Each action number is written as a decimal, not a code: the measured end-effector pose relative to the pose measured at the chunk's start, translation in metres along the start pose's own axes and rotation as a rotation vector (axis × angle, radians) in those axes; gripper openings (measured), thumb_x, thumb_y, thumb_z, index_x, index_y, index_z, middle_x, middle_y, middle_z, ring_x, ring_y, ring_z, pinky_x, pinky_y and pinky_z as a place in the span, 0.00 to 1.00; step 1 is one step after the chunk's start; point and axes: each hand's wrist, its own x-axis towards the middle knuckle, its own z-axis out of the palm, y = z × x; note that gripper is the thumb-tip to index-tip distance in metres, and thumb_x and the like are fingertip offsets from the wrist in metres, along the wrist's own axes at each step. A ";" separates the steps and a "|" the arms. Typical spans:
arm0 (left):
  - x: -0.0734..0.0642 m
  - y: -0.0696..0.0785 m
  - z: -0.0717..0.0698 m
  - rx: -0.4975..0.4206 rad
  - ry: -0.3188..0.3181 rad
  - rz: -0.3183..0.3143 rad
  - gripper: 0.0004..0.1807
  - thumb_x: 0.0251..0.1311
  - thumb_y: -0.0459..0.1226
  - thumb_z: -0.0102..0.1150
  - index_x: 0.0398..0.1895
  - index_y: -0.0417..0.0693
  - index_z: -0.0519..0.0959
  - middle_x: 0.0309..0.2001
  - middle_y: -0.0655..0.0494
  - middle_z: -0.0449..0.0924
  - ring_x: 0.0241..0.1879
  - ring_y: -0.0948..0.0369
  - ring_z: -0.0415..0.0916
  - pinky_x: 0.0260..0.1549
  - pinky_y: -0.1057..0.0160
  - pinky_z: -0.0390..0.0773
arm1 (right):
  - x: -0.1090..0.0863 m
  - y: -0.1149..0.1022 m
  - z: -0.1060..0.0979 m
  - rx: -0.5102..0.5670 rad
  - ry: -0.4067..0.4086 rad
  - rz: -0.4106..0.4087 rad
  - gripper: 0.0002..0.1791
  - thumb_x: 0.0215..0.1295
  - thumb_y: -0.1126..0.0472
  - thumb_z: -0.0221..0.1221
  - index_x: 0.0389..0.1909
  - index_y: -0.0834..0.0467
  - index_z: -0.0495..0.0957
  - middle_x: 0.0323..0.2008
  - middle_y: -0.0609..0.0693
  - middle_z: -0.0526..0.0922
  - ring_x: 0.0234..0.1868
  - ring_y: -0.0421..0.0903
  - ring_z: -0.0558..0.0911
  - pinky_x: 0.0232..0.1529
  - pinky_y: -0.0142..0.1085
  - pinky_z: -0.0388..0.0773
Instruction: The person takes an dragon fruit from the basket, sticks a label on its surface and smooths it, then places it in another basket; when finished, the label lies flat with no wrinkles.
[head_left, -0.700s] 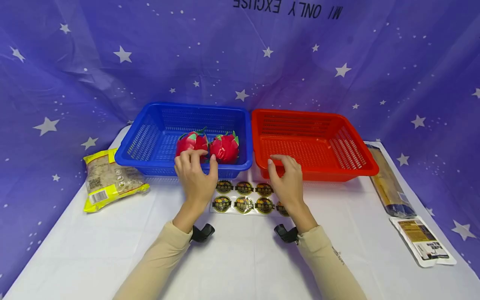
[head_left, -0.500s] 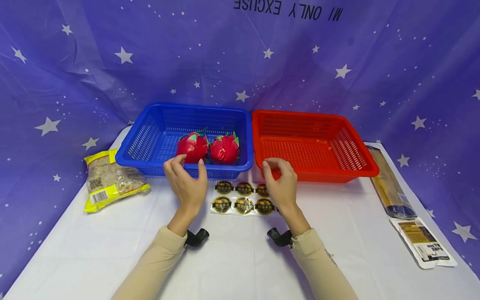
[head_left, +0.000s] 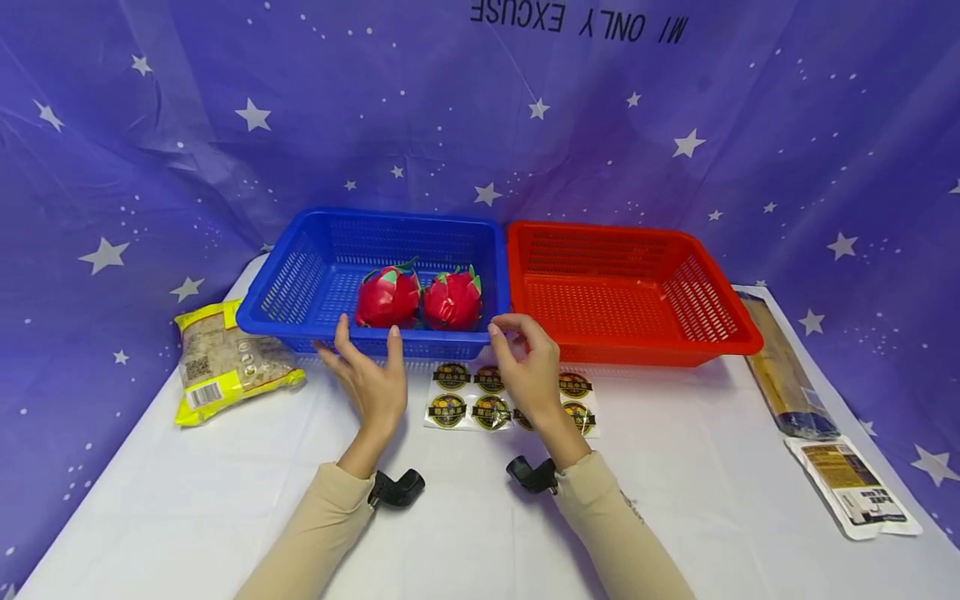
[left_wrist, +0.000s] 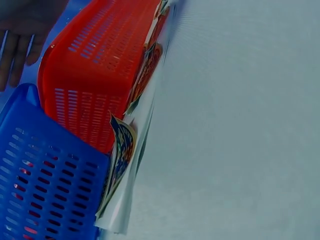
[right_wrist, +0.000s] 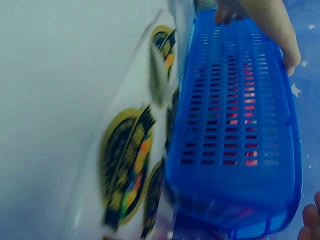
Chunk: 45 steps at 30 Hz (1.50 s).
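Two red dragon fruits (head_left: 387,297) with green tips lie side by side in the blue basket (head_left: 300,329). My left hand (head_left: 372,387) is before the basket's front wall, fingers spread and thumb up, with nothing in it. My right hand (head_left: 534,375) is at the basket's front right corner, over the sticker sheet (head_left: 465,427); thumb and index tip come close together with nothing visible between them. The sheet bears round black-and-gold stickers (head_left: 447,410). In the left wrist view its edge curls up beside the baskets.
A red basket (head_left: 633,350) stands right beside the blue one. At the left lies a yellow-edged bag (head_left: 236,362). A long brown package (head_left: 787,367) and a white pouch (head_left: 851,487) lie along the right edge. A purple starry cloth (head_left: 420,100) hangs behind.
My left hand has drawn back from the dragon fruits and spread its fingers. My right hand has moved left from the red basket to the blue basket's corner. Baskets and fruits stay put.
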 end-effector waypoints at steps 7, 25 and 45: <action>0.002 -0.005 -0.001 -0.008 -0.007 0.013 0.41 0.51 0.58 0.56 0.64 0.57 0.52 0.70 0.34 0.26 0.71 0.46 0.32 0.65 0.45 0.51 | 0.013 -0.005 0.024 0.027 -0.112 0.014 0.16 0.61 0.56 0.56 0.48 0.59 0.76 0.46 0.55 0.81 0.32 0.49 0.79 0.38 0.40 0.76; 0.003 -0.005 0.001 0.025 0.004 0.057 0.39 0.52 0.58 0.55 0.63 0.55 0.53 0.69 0.32 0.27 0.70 0.45 0.35 0.62 0.43 0.56 | 0.093 -0.002 0.060 -0.231 -0.496 0.539 0.40 0.58 0.45 0.55 0.66 0.58 0.52 0.63 0.63 0.58 0.63 0.55 0.64 0.64 0.47 0.61; 0.003 -0.006 -0.001 0.070 0.012 0.055 0.38 0.52 0.59 0.54 0.63 0.55 0.54 0.69 0.32 0.31 0.70 0.42 0.39 0.64 0.45 0.51 | 0.114 0.006 0.079 -0.163 -0.505 0.976 0.57 0.53 0.37 0.56 0.70 0.58 0.32 0.71 0.54 0.45 0.71 0.49 0.48 0.69 0.43 0.50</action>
